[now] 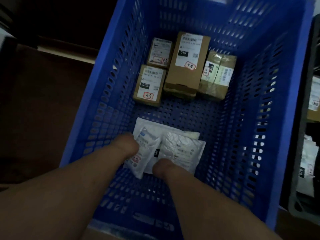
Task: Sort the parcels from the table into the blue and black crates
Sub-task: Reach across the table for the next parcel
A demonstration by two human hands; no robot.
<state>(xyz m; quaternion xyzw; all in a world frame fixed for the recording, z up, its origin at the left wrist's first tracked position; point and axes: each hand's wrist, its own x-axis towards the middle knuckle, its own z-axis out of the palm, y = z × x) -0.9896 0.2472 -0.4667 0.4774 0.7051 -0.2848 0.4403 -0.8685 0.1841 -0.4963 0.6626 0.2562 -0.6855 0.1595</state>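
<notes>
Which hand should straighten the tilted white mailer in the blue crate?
Left, probably. The left hand already touches the tilted white mailer; the right hand sits on the flat mailer beside it.

Parcel sorting depot: labelled parcels in blue crate.

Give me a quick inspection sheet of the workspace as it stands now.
Surface: perforated floor of the blue crate; no table in view.
Job's things: four cardboard boxes grouped at the far end of the crate, labels up; white padded mailers overlapping at the near end. The black crate at the right edge holds more parcels, partly cut off.
Clutter: nothing seen.
Hands: left hand and right hand are down on the mailers; fingers hidden, grip unclear.
Cables: nothing seen.
Surroundings: dark, dim floor to the left; details too dark to tell.
</notes>
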